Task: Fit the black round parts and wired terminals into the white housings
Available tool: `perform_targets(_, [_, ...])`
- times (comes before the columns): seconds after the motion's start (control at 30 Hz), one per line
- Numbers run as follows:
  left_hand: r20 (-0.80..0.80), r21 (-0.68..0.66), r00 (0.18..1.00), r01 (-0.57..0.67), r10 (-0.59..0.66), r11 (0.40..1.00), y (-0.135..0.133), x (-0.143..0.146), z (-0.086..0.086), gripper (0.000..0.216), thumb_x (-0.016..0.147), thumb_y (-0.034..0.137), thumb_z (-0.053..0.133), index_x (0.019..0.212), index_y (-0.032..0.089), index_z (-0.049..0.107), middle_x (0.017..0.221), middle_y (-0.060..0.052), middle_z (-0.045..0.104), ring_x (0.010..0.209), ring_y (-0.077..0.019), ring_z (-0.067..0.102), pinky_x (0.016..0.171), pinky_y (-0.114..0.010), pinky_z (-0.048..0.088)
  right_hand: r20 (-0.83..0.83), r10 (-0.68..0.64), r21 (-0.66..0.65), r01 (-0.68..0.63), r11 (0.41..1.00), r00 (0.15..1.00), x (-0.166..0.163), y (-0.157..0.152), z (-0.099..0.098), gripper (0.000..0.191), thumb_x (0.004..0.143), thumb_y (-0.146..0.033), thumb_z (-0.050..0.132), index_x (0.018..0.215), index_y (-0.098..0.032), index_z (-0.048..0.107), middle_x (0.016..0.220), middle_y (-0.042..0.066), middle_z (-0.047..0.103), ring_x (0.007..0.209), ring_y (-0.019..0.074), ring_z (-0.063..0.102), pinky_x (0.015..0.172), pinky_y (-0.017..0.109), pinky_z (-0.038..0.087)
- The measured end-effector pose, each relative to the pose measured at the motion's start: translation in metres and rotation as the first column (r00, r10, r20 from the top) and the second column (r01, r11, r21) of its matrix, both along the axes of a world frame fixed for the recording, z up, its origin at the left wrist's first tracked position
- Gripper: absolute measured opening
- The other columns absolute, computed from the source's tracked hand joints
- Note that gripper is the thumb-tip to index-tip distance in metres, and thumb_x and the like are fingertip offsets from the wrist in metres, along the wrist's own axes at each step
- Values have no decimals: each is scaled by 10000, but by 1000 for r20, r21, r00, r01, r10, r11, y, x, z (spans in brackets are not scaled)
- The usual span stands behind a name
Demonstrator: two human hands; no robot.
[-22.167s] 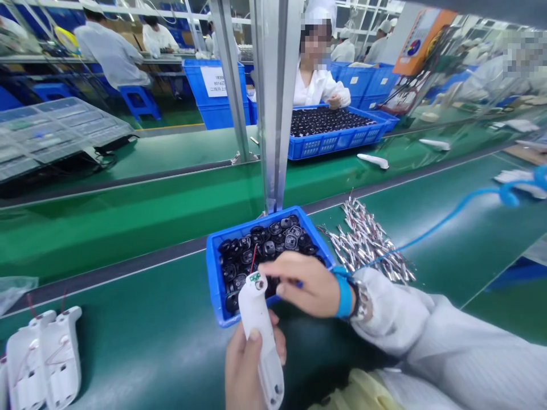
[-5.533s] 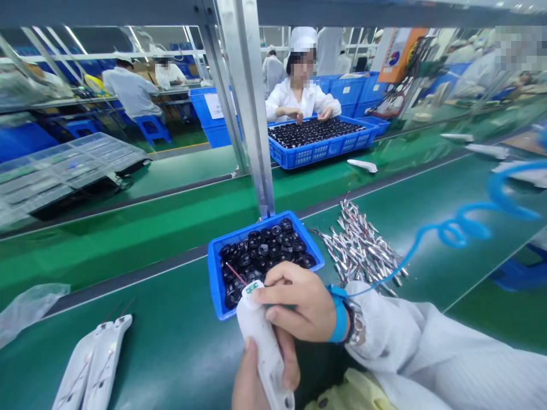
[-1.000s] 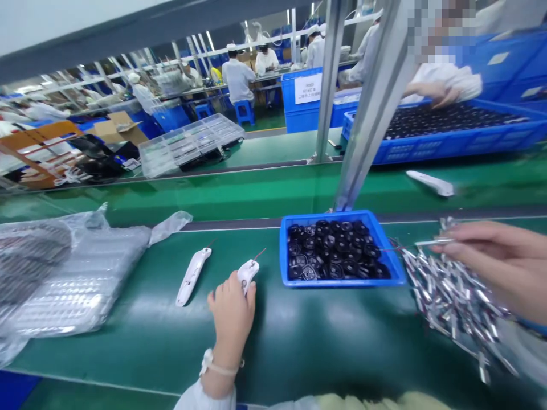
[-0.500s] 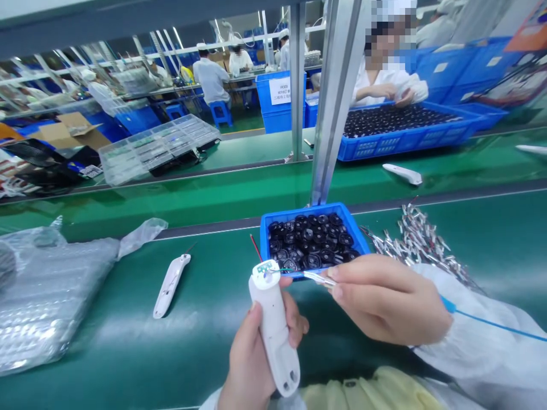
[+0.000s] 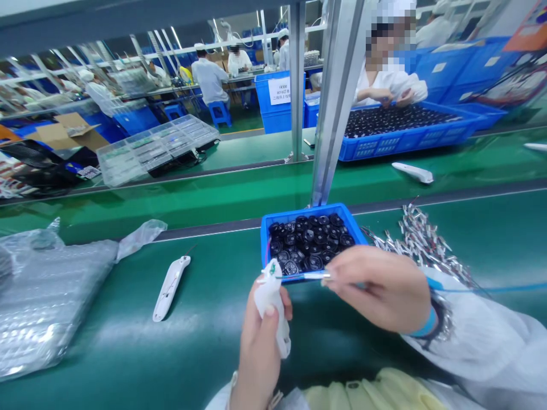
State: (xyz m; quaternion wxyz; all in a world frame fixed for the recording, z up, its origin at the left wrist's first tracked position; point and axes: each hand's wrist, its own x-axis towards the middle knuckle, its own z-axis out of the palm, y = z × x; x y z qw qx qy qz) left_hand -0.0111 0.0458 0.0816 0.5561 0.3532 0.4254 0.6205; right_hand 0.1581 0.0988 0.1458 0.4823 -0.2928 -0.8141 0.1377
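Observation:
My left hand [image 5: 259,344] is wrapped round a white plastic handle-shaped casing [image 5: 270,304], held upright near the belt's front edge, with a small green circuit board at its top. My right hand [image 5: 378,287] pinches a thin silver pin with a wire [image 5: 314,275] and holds its tip level against the top of the casing. Just behind both hands stands a small blue bin [image 5: 311,241] full of round black parts. A heap of silver pins [image 5: 421,244] lies to the right of the bin.
A second white casing [image 5: 170,281] lies on the green belt to the left, beside a bubble-wrap bag [image 5: 47,293]. A metal post [image 5: 335,102] rises behind the bin. Across the line a person in white works over a large blue crate [image 5: 405,132]; another casing [image 5: 413,172] lies near it.
My left hand picked a casing off the belt and lifted it in front of me. My right hand took a pin from the heap and brought it to the casing's top.

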Motion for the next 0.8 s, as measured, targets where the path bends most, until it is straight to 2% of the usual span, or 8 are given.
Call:
perform_targets(0.07, [-245,38,967,-62,69,997,0,-2,-2,392,832,474,460,1129,220,500,794,-25,536,677,-159,473,598,-266,374,-177,-72,-279,20,960,981,-3,10,-5,87,704,-101,646,715,-183,620,677,12,664,623,111,640,572,190,526])
perform_targets(0.1, [-370,73,924,-70,93,995,0,-3,-3,396,839,459,455,1160,230,481,839,-33,549,716,-173,494,634,-277,388,-269,-118,-442,-14,897,956,-5,15,-9,66,690,-139,668,715,-177,620,639,12,657,565,114,632,520,192,523])
perform_targets(0.17, [-592,155,794,-52,135,987,0,-5,-5,409,846,415,458,1215,241,441,949,-56,569,796,-201,529,701,-304,406,-441,-210,-698,-187,691,873,-9,24,-16,126,658,-221,706,719,-161,613,539,1,627,464,111,600,423,178,494])
perform_targets(0.27, [-761,247,604,-68,237,967,1,-6,-8,449,848,362,457,1271,231,382,1089,-92,570,896,-239,554,752,-334,421,-587,-340,-799,-461,386,734,-14,32,-27,243,572,-267,769,694,-142,600,489,-18,593,416,82,564,359,126,440])
perform_targets(0.37, [-794,292,528,-104,301,951,1,-5,-11,465,854,343,440,1290,208,354,1143,-115,567,966,-263,560,776,-352,434,-619,-420,-776,-597,201,663,-17,31,-34,266,527,-234,799,656,-127,592,539,-19,608,417,53,557,354,88,422])
perform_targets(0.47, [-798,329,506,-90,327,940,2,-5,-13,472,852,344,436,1295,203,351,1152,-124,570,1006,-277,557,799,-368,437,-621,-435,-758,-641,123,651,-16,29,-37,264,521,-218,808,640,-122,592,551,-10,620,414,48,560,368,80,434])
perform_targets(0.6, [-807,333,505,-42,307,942,2,-5,-13,473,845,349,451,1283,194,365,1170,-133,556,1017,-281,549,816,-378,431,-633,-422,-749,-652,121,649,-11,32,-37,247,528,-199,807,618,-119,591,550,-9,618,417,40,557,379,71,434])
perform_targets(0.8, [-764,279,610,16,212,960,-2,-3,-9,450,857,333,432,1285,209,366,1144,-115,576,946,-251,572,759,-337,441,-672,-323,-726,-680,109,666,-4,37,-37,208,577,-210,777,640,-125,598,501,-26,586,384,28,511,355,77,398])
